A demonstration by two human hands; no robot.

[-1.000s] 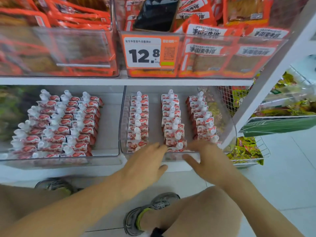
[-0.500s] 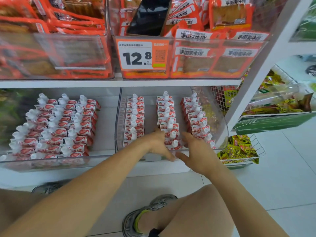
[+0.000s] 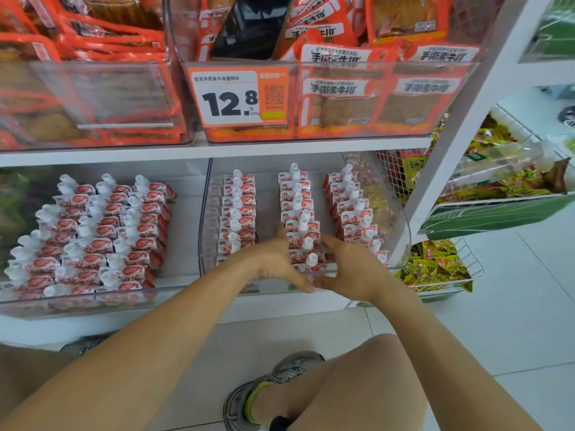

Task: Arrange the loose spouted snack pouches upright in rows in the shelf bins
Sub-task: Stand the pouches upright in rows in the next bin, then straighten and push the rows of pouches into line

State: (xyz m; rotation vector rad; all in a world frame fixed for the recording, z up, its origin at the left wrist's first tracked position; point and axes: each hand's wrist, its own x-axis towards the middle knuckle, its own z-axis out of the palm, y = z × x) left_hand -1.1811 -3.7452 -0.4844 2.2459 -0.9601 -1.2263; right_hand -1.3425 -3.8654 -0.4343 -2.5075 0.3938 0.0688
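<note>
You are bracketing the front of the middle row of spouted pouches in the right clear bin, left hand and right hand both open, gripping nothing. Squeezing unevenly could be toppling neighbouring rows.

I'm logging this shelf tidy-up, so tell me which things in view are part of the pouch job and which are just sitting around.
Part of the job:
spouted pouches, middle row
right bin
left bin of pouches
left hand
right hand

Just there:
orange snack packs
price tag
phone
yellow packets
</note>
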